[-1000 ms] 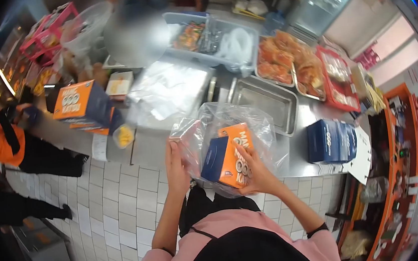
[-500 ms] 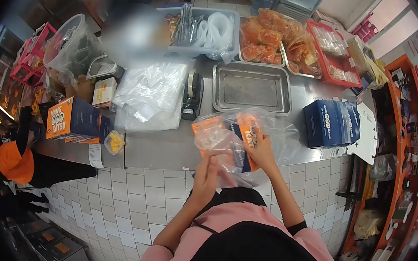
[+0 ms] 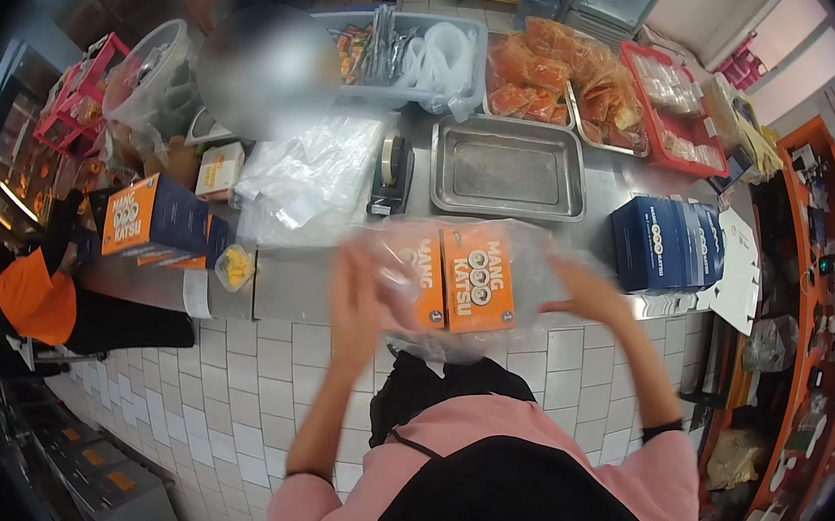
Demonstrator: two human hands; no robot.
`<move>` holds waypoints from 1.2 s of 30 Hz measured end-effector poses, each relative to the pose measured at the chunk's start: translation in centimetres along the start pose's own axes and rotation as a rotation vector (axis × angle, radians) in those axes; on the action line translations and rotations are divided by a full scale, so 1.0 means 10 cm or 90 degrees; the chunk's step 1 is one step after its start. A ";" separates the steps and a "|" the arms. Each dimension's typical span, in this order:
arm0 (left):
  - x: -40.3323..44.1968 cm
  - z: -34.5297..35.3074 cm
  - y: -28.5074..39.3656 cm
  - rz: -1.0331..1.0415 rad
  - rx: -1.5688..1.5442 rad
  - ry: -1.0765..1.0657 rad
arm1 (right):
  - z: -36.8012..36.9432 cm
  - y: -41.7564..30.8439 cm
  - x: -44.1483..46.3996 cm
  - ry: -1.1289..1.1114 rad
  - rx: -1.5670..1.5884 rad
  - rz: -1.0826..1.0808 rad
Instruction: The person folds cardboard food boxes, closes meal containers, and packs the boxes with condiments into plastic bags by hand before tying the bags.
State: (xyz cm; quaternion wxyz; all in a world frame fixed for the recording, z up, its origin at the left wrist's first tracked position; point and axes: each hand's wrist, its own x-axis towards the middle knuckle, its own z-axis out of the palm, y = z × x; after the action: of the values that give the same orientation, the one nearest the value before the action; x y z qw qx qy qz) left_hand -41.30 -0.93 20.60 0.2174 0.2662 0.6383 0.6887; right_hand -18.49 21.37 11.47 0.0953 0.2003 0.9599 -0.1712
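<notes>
Two orange printed food boxes (image 3: 478, 280) stand side by side inside a clear plastic bag (image 3: 529, 250) at the front edge of the steel table. My left hand (image 3: 366, 296), blurred by motion, grips the bag at its left side, fingers curled against the left box. At the bag's right side is my right hand (image 3: 586, 284), its thumb and fingers spread apart. Whether its fingertips touch the film cannot be made out. A stack of clear plastic bags (image 3: 304, 176) lies behind, beside a black tape dispenser (image 3: 391, 175).
An open steel tray (image 3: 506, 167) sits behind the bag. Folded blue boxes (image 3: 665, 242) stand at right. Trays of orange packets (image 3: 530, 69) and a red basket (image 3: 672, 105) are farther back. More orange boxes (image 3: 154, 217) and a small yellow-filled cup (image 3: 234, 267) stand left. A person in orange (image 3: 36, 295) is at far left.
The boxes have turned so their orange printed faces point up toward me. My right hand has let go of the right box and moved rightward; my left hand has moved up and left.
</notes>
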 end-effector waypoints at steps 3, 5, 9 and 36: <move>0.40 -0.01 0.65 0.036 0.012 0.064 | -1.47 -0.46 -0.32 -0.052 0.118 0.137; 0.44 0.04 1.02 0.071 0.006 0.021 | -1.79 -0.76 -0.46 -0.048 0.056 0.114; 0.44 -0.06 0.82 0.018 0.057 -0.047 | -1.75 -0.67 -0.47 -0.085 -0.066 0.123; -0.19 1.12 -1.87 0.079 0.667 -0.643 | -1.93 -1.02 -0.72 -0.021 -0.310 -0.470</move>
State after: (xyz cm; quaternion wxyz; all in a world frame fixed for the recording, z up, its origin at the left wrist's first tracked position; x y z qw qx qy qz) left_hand -33.38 8.14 2.28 0.2896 0.6563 0.6899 0.0972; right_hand -18.43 17.15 34.07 0.0873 -0.1874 0.9778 0.0340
